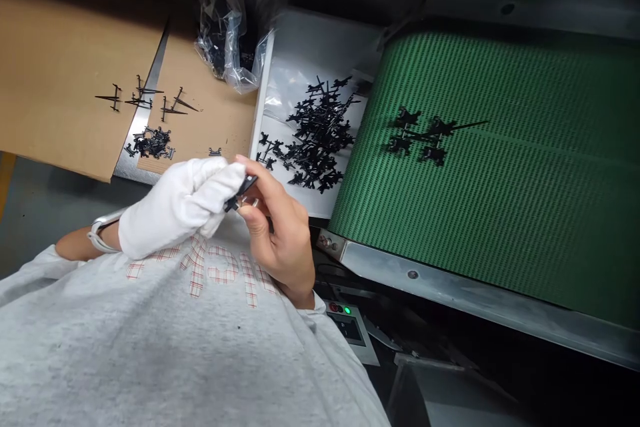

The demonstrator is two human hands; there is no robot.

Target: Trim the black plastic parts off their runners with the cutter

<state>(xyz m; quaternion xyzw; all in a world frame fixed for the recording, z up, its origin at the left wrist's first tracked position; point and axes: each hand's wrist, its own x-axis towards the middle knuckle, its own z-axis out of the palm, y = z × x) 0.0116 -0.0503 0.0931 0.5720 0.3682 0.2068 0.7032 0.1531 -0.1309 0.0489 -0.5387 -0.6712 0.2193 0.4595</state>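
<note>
My left hand (183, 207), in a white fabric glove, and my bare right hand (277, 233) meet in front of my chest. Both pinch a small black moulded plastic part (241, 192) between the fingers. Just beyond my hands, a white tray (313, 47) holds a heap of black plastic parts (320, 133). A branching black moulded piece (415, 137) lies on a green conveyor belt (480, 167) to the right. Loose black pieces (151, 143) and long pronged ones (143, 95) lie on a cardboard sheet (200, 120), left of the tray.
A clear plastic bag (227, 40) with black parts inside lies behind the tray. A metal rail (475, 297) runs along the near side of the belt. Below it sits a small control box (347, 323) with lit buttons. Grey floor shows at lower left.
</note>
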